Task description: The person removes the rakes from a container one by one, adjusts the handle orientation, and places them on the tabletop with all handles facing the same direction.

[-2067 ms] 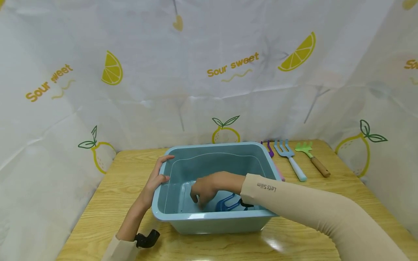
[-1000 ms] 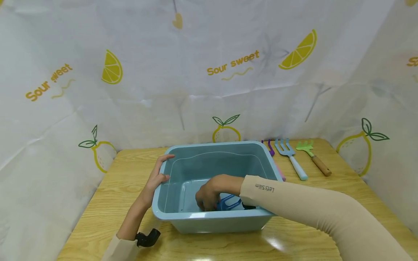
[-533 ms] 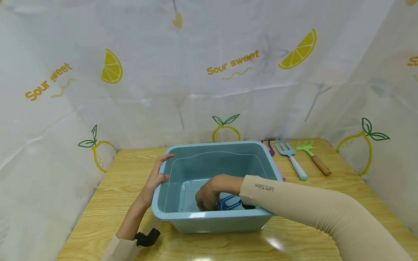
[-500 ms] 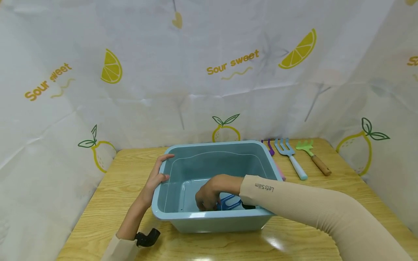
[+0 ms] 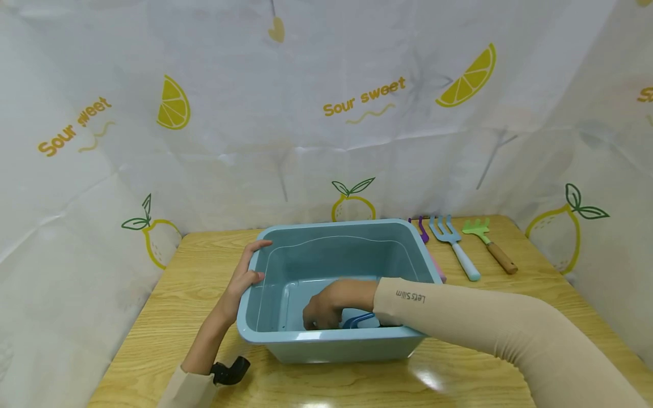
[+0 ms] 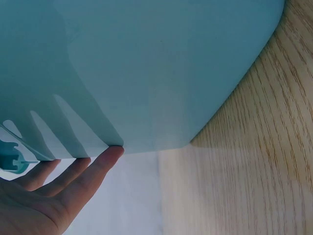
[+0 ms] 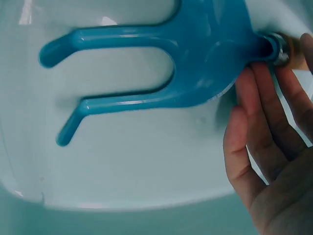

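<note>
A light blue plastic tub [image 5: 339,336] stands on the table. My left hand [image 5: 242,284] holds its left rim, thumb over the edge; in the left wrist view the fingers [image 6: 90,178] touch the outer wall. Down inside the tub is my right hand [image 5: 326,306], at a blue hand rake [image 7: 208,56]. The right wrist view shows its fingers [image 7: 286,93] around the rake's neck, where a metal collar meets the wooden handle [image 7: 297,53]. Two bent tines show in full there, over the tub's floor. In the head view the hand and sleeve hide most of the rake.
Right of the tub lie a light blue hand fork [image 5: 454,246] and a green rake with a wooden handle [image 5: 501,258]. A purple-tined tool [image 5: 422,231] is partly behind the tub's right wall. A lemon-print cloth [image 5: 306,113] hangs behind the wooden table [image 5: 168,340].
My right hand has moved down to the blue rake and taken hold of it. Just now the rake's tines have shifted and tilted. My left hand stays on the tub's rim.
</note>
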Demonstrator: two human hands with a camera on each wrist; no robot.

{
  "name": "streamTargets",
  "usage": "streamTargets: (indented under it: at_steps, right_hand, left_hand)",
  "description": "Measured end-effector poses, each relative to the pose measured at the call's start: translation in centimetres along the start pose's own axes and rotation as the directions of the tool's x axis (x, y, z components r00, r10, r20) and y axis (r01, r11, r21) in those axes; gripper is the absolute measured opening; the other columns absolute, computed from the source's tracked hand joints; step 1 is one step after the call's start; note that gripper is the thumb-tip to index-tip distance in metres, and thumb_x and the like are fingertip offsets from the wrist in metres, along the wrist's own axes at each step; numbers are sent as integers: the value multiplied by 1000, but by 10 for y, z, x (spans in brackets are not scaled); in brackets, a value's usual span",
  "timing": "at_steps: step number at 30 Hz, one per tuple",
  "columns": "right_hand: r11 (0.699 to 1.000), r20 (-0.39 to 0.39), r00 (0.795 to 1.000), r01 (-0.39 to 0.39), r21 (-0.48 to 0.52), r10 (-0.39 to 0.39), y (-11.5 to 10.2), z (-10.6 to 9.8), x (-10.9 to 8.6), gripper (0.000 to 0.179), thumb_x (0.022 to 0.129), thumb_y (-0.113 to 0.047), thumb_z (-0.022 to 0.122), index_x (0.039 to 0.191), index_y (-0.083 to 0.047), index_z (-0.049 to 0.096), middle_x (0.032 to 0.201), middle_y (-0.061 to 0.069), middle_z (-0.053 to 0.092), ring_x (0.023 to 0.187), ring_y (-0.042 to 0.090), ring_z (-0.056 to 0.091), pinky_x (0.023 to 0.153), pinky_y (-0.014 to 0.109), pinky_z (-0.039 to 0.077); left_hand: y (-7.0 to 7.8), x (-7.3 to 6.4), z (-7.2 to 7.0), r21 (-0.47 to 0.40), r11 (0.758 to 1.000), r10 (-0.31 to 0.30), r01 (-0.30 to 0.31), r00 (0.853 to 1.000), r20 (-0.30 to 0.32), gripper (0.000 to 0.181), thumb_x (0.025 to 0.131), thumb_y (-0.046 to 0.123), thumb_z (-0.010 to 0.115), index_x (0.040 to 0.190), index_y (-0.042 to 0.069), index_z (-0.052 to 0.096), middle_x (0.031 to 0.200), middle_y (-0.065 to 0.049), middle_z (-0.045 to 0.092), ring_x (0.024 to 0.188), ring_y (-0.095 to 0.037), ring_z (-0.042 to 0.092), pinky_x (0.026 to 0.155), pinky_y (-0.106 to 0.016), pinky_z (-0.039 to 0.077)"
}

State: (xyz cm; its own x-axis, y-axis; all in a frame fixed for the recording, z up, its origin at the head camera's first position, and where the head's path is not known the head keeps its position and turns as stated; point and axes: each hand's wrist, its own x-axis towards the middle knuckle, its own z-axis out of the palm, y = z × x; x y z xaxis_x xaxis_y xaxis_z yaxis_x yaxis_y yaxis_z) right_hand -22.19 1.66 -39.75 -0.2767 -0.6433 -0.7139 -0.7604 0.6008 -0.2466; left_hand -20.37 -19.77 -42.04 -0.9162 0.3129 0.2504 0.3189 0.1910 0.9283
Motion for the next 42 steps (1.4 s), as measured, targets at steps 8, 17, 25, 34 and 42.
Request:
streamTargets:
  at_steps: [8, 17, 25, 34, 42]
  right_hand:
    - [989, 0, 1000, 22, -146, -22, -3, 2, 7, 16, 100, -15, 64, 84, -17, 68, 74, -7, 50, 67, 8, 44, 59, 22, 39]
    - [993, -16, 1000, 9, -115, -10, -6, -2, 2, 14, 97, -13, 68, 84, -19, 65, 75, -7, 57, 66, 7, 51, 59, 22, 44]
    - [998, -57, 997, 53, -35, -55, -2, -9, -5, 10, 98, -13, 65, 100, -21, 71, 83, -5, 60, 70, 9, 54, 61, 23, 44]
    - [993, -74, 993, 90, -69, -95, -1, -15, -8, 9, 99, -16, 64, 102, -21, 71, 86, -5, 59, 72, 9, 52, 62, 22, 41]
    - [989, -87, 991, 91, -116, -101, -1, -17, -8, 9, 98, -15, 66, 104, -20, 71, 87, -6, 59, 71, 8, 50, 60, 22, 41]
  left_hand:
    - [2, -1, -1, -2, 1000, -8, 8, 1000, -4, 69, 87, 16, 38, 155, 17, 31, 165, -15, 20, 142, -52, 33, 97, -65, 43]
    - [2, -1, -1, 5, 1000, -14, 14, 1000, -6, 69, 86, 16, 38, 155, 18, 32, 164, -16, 20, 142, -51, 32, 98, -63, 42]
    - [2, 0, -1, 12, 1000, -9, 9, 1000, -10, 69, 86, 17, 39, 155, 17, 32, 164, -17, 20, 141, -52, 33, 97, -63, 42]
    - [1, 0, -1, 16, 1000, -14, 14, 1000, -10, 68, 87, 17, 38, 155, 18, 32, 165, -16, 20, 143, -51, 32, 99, -65, 40]
    - [1, 1, -1, 11, 1000, -8, 8, 1000, -5, 69, 87, 17, 38, 155, 18, 32, 165, -16, 21, 142, -50, 33, 98, -62, 41]
